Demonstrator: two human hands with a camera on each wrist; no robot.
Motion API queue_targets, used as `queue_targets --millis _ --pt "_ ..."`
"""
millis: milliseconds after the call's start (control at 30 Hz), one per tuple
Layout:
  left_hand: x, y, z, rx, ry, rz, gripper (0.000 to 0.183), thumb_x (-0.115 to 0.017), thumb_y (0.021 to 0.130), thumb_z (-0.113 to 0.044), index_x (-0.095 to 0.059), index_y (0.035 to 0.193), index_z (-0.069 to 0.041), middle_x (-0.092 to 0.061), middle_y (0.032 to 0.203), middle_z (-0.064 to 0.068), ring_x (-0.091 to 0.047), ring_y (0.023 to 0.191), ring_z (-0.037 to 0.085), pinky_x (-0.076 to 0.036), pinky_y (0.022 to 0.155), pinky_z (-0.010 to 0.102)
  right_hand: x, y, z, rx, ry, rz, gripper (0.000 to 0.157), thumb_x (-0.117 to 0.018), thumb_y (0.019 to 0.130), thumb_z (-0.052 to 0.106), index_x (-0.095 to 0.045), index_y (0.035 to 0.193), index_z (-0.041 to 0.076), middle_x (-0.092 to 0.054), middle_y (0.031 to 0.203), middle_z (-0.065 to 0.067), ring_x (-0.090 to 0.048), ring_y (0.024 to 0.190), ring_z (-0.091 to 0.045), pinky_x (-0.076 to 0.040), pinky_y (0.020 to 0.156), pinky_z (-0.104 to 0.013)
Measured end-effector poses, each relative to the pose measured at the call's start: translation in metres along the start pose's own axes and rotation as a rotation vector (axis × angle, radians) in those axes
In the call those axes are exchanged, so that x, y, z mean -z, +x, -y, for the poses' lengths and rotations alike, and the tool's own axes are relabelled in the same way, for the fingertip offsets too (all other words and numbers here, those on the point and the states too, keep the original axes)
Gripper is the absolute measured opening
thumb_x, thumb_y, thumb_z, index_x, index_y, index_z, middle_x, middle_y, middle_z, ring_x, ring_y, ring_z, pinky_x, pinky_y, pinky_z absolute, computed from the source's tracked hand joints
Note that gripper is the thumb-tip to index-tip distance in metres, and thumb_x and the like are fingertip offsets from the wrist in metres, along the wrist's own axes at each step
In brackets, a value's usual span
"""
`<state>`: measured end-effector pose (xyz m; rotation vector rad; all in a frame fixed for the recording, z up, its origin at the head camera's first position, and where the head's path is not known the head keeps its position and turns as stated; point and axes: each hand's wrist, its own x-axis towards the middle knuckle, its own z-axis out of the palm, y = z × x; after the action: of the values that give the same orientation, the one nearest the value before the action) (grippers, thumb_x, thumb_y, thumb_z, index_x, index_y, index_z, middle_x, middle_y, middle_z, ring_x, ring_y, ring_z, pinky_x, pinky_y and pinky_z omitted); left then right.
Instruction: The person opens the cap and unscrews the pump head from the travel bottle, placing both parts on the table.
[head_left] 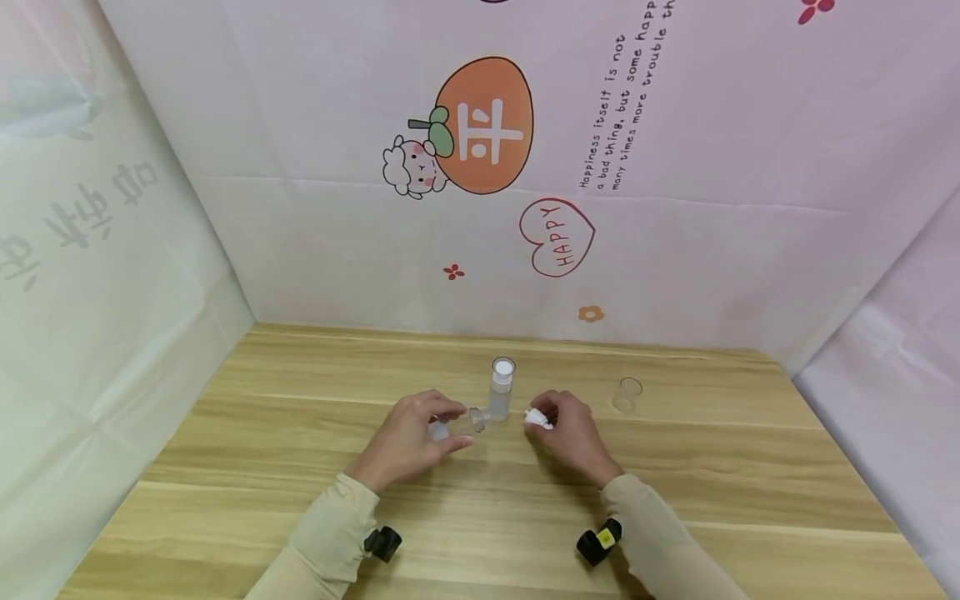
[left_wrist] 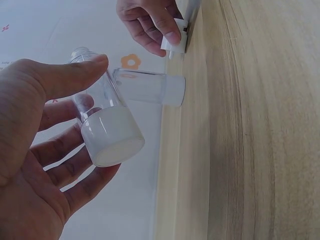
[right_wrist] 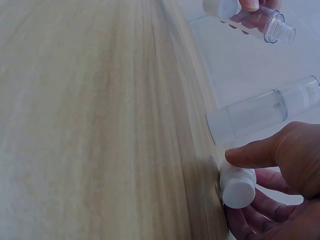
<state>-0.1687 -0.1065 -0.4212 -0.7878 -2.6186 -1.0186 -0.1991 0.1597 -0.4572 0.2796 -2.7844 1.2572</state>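
My left hand [head_left: 411,440] holds a clear bottle [left_wrist: 112,132] with a white base between thumb and fingers. The bottle lies nearly on its side, its uncapped neck pointing right toward the middle. In my right hand [head_left: 573,433] a small white pump head [right_wrist: 238,186] is pinched by thumb and fingers, low at the tabletop. Between the hands a second clear bottle [head_left: 499,398] with a white base stands upright, with a white top under a clear cap. The neck of the held bottle overlaps it in the head view.
A loose clear cap [head_left: 626,397] stands on the wooden table [head_left: 750,467], to the right of my right hand. Behind the table hangs a white printed cloth [head_left: 337,250], with more cloth along both sides.
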Motion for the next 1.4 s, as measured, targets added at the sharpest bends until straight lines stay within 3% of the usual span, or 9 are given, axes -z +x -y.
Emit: queue_targets --millis 900,1400 --pt "0.004 -0.001 0.012 0.041 -0.08 -0.044 0.035 -0.088 0.081 -0.021 -0.076 0.108 -0.002 -0.073 0.098 0.008 -0.068 0.086 0.023 -0.057 0.074 0.034 0.0 0.0 0.0 0.008 -0.038 -0.001 0.034 -0.083 0.082 0.004 -0.068 0.112 -0.002 -0.061 0.097 -0.01 -0.06 0.085 -0.022 -0.053 0.076 -0.038" --pt "0.013 -0.002 0.024 0.16 -0.146 -0.074 0.031 -0.087 0.082 -0.021 -0.077 0.109 -0.007 -0.072 0.099 0.009 -0.067 0.088 0.025 -0.057 0.078 0.037 0.001 0.0 0.0 0.001 -0.026 0.011 0.037 -0.085 0.081 0.005 -0.067 0.113 -0.001 -0.061 0.098 -0.009 -0.06 0.086 -0.021 -0.054 0.079 -0.038"
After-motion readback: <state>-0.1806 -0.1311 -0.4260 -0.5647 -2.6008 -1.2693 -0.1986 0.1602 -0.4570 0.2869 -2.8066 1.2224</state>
